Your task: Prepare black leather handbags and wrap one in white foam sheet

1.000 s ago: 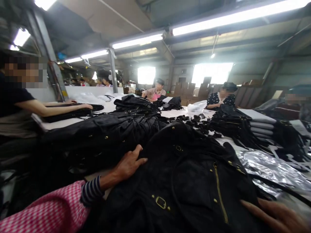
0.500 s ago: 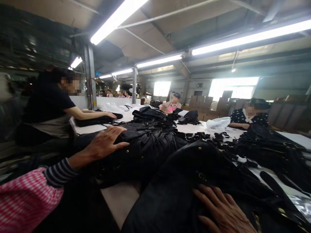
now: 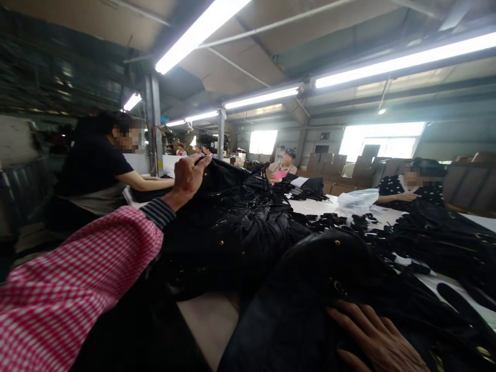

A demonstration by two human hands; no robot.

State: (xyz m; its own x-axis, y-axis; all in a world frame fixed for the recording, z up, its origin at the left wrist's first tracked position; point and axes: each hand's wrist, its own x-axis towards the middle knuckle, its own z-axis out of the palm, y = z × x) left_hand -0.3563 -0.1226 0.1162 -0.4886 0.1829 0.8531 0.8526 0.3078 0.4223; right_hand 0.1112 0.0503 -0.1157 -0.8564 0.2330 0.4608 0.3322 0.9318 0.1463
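Our left hand point(image 3: 188, 179) pinches the top black bag point(image 3: 227, 174) on the heap point(image 3: 248, 237), our right hand point(image 3: 377, 338) lies spread on the near black bag point(image 3: 282, 299) on the tabletop point(image 3: 211, 318), and tangled straps point(image 3: 267, 174) could topple the heap.

Tube lights point(image 3: 202, 36) (glowing white) hang beneath the ceiling point(image 3: 217, 77).

A white table point(image 3: 211, 323) carries 1 large black bag point(image 3: 290, 294) with brass-coloured studs at the near right, a heap of black bags point(image 3: 248, 227) beside it, scattered small black pieces point(image 3: 329, 223), a clear plastic bag point(image 3: 357, 200) and, farther back, a stack of folded black bags point(image 3: 310, 188).
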